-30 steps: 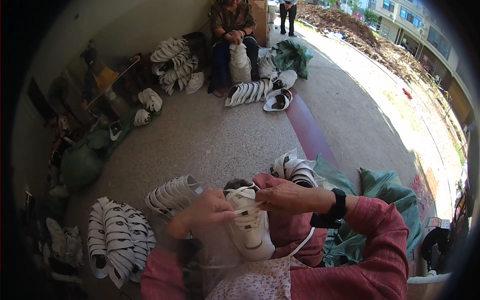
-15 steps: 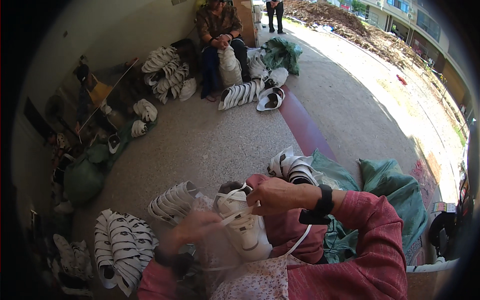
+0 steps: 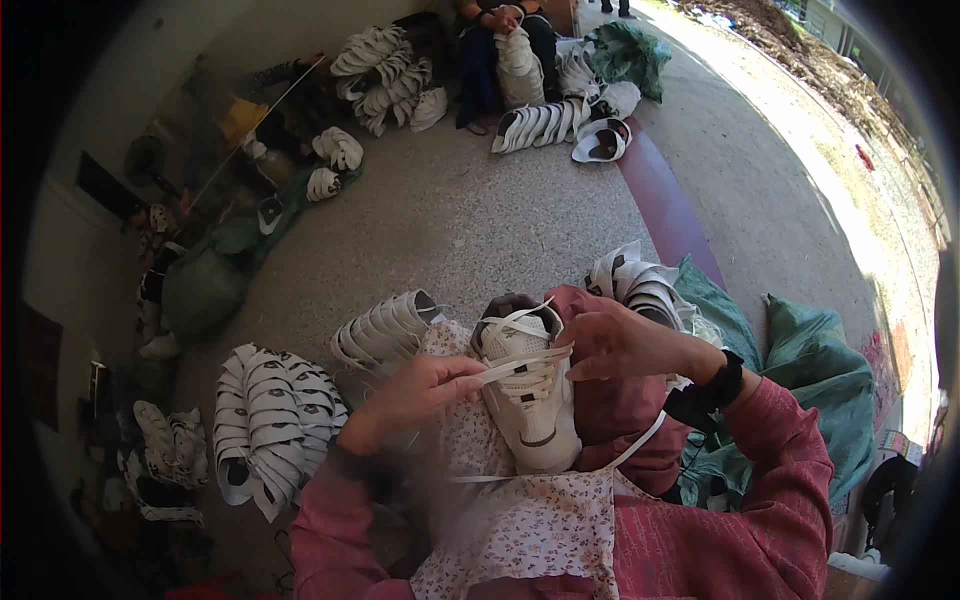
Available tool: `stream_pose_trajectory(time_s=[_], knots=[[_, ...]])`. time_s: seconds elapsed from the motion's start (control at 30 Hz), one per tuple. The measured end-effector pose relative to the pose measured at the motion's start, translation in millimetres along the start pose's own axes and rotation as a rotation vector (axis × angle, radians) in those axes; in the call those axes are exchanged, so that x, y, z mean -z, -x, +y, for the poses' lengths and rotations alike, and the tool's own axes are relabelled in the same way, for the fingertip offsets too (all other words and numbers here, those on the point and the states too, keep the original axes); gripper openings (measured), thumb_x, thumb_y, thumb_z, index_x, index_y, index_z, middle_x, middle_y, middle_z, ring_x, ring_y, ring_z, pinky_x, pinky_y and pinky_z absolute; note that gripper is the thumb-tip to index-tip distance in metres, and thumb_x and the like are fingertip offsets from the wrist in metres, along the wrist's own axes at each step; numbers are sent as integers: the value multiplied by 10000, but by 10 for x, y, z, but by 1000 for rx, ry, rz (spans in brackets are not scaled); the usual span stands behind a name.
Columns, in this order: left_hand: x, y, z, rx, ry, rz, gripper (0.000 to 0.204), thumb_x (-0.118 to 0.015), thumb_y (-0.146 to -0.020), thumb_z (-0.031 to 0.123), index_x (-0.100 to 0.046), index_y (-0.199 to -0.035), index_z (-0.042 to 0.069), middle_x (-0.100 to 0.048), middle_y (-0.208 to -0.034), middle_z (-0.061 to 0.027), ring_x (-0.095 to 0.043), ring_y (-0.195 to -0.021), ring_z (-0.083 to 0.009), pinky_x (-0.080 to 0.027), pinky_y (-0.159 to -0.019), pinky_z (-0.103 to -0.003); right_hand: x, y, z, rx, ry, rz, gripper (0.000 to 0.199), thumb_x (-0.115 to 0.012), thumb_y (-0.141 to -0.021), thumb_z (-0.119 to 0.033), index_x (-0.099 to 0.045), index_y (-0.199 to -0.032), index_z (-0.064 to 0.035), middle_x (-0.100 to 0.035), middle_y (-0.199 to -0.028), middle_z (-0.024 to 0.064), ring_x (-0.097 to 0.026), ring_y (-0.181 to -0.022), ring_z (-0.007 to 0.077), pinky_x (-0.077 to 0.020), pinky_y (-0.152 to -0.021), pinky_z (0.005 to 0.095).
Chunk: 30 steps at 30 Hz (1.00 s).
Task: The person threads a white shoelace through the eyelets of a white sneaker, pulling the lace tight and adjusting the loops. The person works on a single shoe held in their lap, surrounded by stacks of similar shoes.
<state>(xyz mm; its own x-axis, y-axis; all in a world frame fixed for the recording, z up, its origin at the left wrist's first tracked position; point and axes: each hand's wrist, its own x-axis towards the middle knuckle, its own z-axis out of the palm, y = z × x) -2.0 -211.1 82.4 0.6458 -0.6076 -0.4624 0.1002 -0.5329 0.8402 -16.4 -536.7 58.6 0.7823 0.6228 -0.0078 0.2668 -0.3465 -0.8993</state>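
A white sneaker (image 3: 528,400) lies on the person's lap, sole down on a floral apron (image 3: 520,520), heel and open collar pointing away from the body, toe toward it; a flat white lace (image 3: 520,362) runs across the tongue between both hands. The left hand (image 3: 420,392) pinches one end of the lace between thumb and fingertips, the fingers curled and closed on it; the right hand (image 3: 625,345) sits at the far side of the collar, its fingers bent over the other run of lace — a grasp, as far as can be judged, though the fingertips themselves are hidden behind the knuckles. Judgement on handling: the shoe looks light and soft-walled in the upper, firm only at the sole, so it will tip or fold if pushed at the collar; steadier hold is at the sole or the heel; the lace is limp and thin and is best taken close to its end. Surroundings: rows of white shoe uppers (image 3: 268,420) stacked on the speckled floor (image 3: 480,220) to the left, a further stack (image 3: 385,330) just beyond the knee, more beside a green sack (image 3: 800,350) on the right; a second seated person (image 3: 500,40) works with similar stacks well apart at the far side.
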Motion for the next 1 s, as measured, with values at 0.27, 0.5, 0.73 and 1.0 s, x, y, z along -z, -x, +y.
stream_pose_trajectory(time_s=[0.27, 0.5, 0.73, 1.0], knots=[[3, -486, 13, -326, -170, 363, 340, -670, -964, 241, -638, -1211, 10, -651, -1078, -77, -602, -970, -149, -494, -822, -295, -66, 334, 413, 77, 342, 350, 576, -737, -868, -317, -544, -1337, -44, -499, -1412, 164, -550, -1206, 319, -438, -1003, 446], [-85, -822, 158, -59, -141, 266, 409, -753, -905, 259, -632, -1206, 10, -672, -969, -55, -611, -880, -133, -507, -766, -290, -300, 407, 582, 83, 641, 361, 852, -783, -768, -471, -453, -1440, -62, -403, -1512, 151, -309, -1446, 353, -245, -1177, 489], [-98, -637, -26, -309, -68, 258, 442, -816, -832, 269, -668, -1194, 63, -644, -1102, -20, -610, -1028, -156, -468, -954, -304, -237, 452, 642, 100, 644, 351, 838, -798, -742, -490, -506, -1407, -73, -409, -1507, 147, -295, -1456, 346, -231, -1182, 500], [245, 91, -97, -418, 644, 300, 518, -833, -799, 234, -657, -1264, 90, -600, -1368, -103, -593, -1233, -221, -491, -1062, -405, -143, 484, 703, 99, 556, 321, 689, -688, -867, -511, -544, -1377, -70, -442, -1480, 158, -304, -1450, 354, -237, -1177, 491]])
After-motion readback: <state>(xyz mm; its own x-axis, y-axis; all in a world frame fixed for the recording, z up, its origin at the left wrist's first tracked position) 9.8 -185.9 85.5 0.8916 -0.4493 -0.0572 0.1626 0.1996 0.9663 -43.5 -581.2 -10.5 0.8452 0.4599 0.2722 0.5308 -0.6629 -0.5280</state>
